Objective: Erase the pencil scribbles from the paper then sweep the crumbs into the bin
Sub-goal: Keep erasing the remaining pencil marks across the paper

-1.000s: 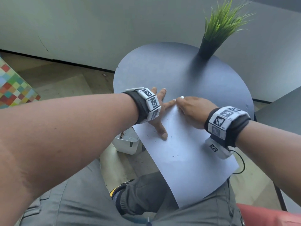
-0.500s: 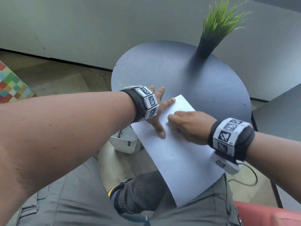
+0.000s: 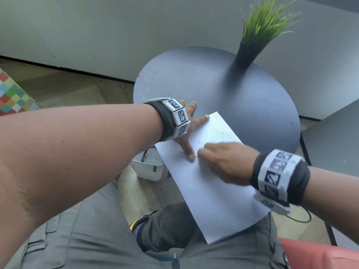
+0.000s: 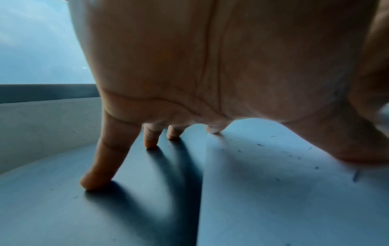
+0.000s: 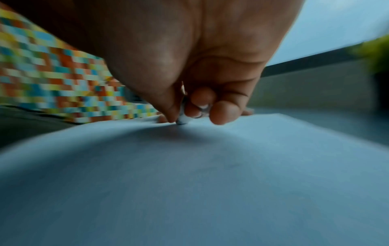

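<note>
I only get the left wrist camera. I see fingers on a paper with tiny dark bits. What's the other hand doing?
Observer: The right hand pinches a small white eraser down onto the paper.
Operator: Is there a bin somewhere?
Observer: Yes, a white bin sits on the floor, below the table edge near the left hand.
Operator: Is anything else on the table?
Observer: A grassy plant in a dark pot stands at the far side.
</note>
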